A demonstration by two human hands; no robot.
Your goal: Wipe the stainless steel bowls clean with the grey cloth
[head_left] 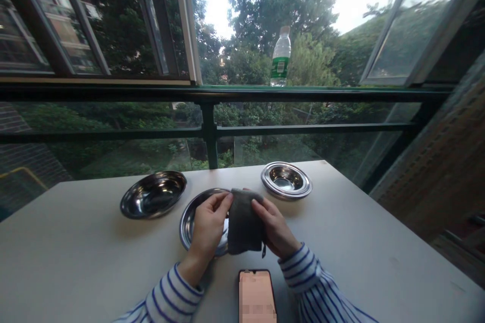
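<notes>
A dark grey cloth (pixel 245 224) hangs between my two hands, with a small loop or tag at its lower right corner. My left hand (pixel 209 222) pinches its upper left corner between thumb and fingers. On the opposite side my right hand (pixel 276 224) grips the cloth's right edge, thumb in front and fingers behind. Beneath my left hand and the cloth stands a shiny metal bowl (pixel 186 227), partly covered from sight. What lies inside that bowl is mostly hidden.
Farther left a wide metal bowl (pixel 153 196) sits on the white table (pixel 348 242). Stacked metal dishes (pixel 287 180) stand back right. A phone (pixel 257 295) lies at the near edge. Beyond the table runs a dark green railing (pixel 242 94), with a plastic bottle (pixel 281 58) on the ledge.
</notes>
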